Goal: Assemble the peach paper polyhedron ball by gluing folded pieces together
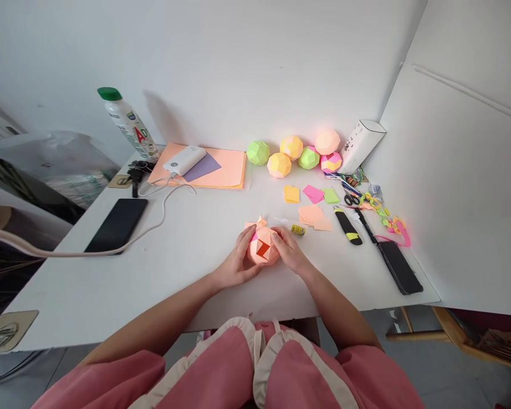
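Note:
A peach faceted paper ball point(269, 250) with an open gap in its near face rests on the white table point(183, 244). My left hand point(237, 262) is curved around its left side, and my right hand point(290, 250) grips its right side. A small peach paper piece point(261, 222) shows just behind the ball. Close to my right hand lies a small yellow tube point(298, 229). Peach paper squares point(314, 217) lie beyond it, with orange point(292, 193), pink point(313, 193) and green point(331, 196) stacks behind.
Several finished balls point(279, 165) stand along the wall. Right: utility knife point(348, 225), scissors point(351, 199), black phone point(399, 267), paper scraps point(383, 211). Left: black tablet-like device point(118, 225), white power bank point(184, 160) on peach sheets point(230, 167), bottle point(132, 125), and a cable point(153, 228) crossing the table.

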The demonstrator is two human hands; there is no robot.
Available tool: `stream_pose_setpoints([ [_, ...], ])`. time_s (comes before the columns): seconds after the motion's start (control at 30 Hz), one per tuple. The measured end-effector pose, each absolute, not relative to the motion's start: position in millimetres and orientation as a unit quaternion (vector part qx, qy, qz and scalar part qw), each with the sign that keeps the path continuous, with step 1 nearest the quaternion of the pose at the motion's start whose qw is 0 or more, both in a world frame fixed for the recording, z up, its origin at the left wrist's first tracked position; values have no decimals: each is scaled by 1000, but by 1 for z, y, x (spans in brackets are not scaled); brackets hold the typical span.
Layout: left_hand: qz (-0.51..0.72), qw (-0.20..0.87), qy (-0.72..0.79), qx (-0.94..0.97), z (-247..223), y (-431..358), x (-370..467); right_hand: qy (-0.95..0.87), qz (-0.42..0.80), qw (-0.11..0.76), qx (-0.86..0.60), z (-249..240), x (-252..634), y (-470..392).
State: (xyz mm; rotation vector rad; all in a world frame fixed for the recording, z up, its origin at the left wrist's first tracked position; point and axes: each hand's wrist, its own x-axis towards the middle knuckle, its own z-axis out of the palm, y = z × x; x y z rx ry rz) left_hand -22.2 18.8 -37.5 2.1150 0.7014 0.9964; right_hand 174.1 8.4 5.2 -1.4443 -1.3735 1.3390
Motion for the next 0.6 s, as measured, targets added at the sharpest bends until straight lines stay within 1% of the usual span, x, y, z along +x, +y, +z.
stream_pose_setpoints([
  [0.17, 385, 300, 288, 824, -39, 19, -20, -529, 533, 351, -559, 8, 175, 8],
  [0.37, 349, 285, 324, 832, -34, 14, -21, -529, 565, 328, -542, 10, 180, 9],
  [0.5, 346, 263, 295, 851, -30, 11, -19, -529, 574, 329, -531, 11, 182, 10],
  [0.6, 361, 289, 261, 847, -26, 9, -18, -523, 585, 330, -525, 14, 184, 11],
])
